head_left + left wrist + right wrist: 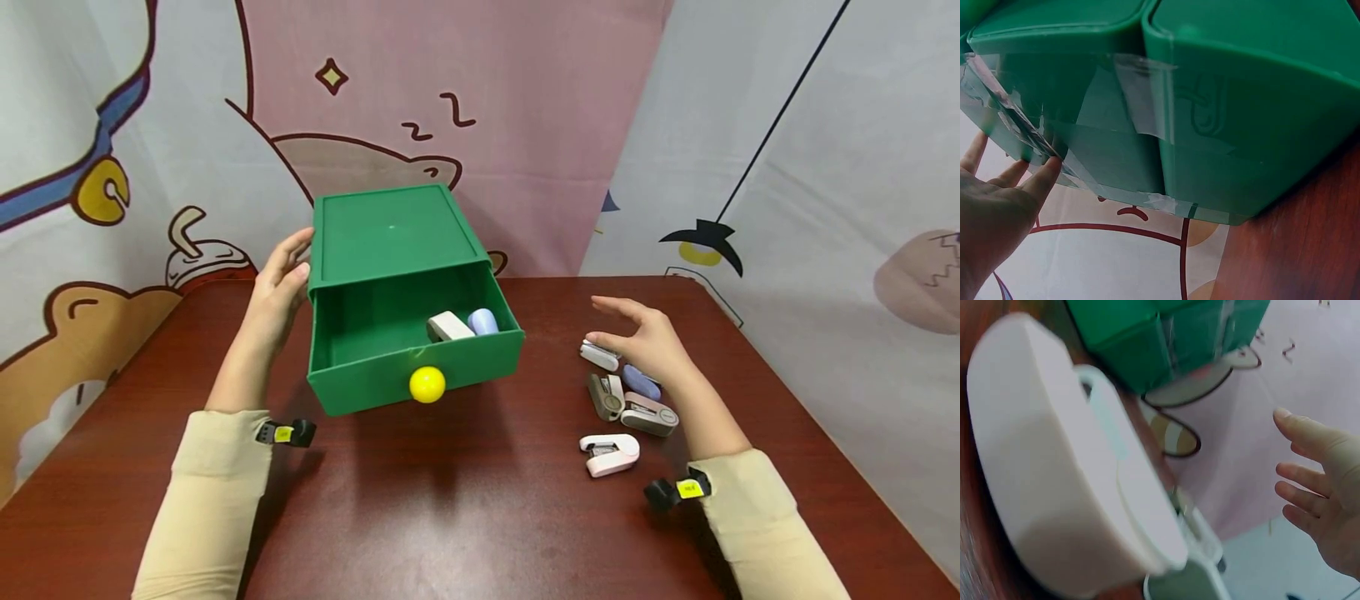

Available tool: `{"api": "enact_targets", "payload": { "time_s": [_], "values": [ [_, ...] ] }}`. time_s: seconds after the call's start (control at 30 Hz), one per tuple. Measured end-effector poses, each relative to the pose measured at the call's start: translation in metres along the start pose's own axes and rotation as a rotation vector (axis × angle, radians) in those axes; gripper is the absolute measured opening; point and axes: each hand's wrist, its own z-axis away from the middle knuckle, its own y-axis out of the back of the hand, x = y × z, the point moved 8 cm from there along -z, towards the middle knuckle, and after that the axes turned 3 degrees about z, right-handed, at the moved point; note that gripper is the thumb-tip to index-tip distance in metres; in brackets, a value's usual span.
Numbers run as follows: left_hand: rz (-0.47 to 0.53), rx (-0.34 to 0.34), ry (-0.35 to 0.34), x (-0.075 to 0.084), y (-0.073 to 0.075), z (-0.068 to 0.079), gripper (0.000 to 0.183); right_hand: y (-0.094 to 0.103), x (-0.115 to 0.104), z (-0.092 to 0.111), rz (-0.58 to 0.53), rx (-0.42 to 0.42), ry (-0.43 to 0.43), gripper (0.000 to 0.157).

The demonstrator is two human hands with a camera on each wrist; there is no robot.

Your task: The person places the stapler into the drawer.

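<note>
From where I stand, the left sleeve (210, 504) and right sleeve (765, 525) are both pale cream, with soft wrinkles. A little black camera (302, 433) with a bright yellow sticker (282, 434) sits by the left cuff (228, 429). Another black camera (662, 495), with a yellow label (688, 488), sits by the right cuff (735, 471).

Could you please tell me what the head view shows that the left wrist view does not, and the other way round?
Only the head view shows the yellow knob, the pale stapler inside the open drawer, the five staplers lying on the table, and the right hand.

Only the left wrist view shows the clear tape on the side and a paperclip-shaped outline.

Both show the left hand touching the green box, part of the table, and the patterned backdrop.
</note>
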Motion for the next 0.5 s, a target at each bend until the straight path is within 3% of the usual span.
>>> {"api": "enact_targets", "payload": {
  "time_s": [0.2,0.5],
  "values": [
    [-0.003,-0.007,-0.001,-0.001,0.0,0.0,0.051,-0.004,0.039,-0.001,0.052,-0.061,-0.079,0.065],
    [0.008,-0.013,-0.005,-0.001,0.0,0.0,0.05,-0.01,0.072,0.001,0.121,-0.142,-0.127,0.066]
  ]
}}
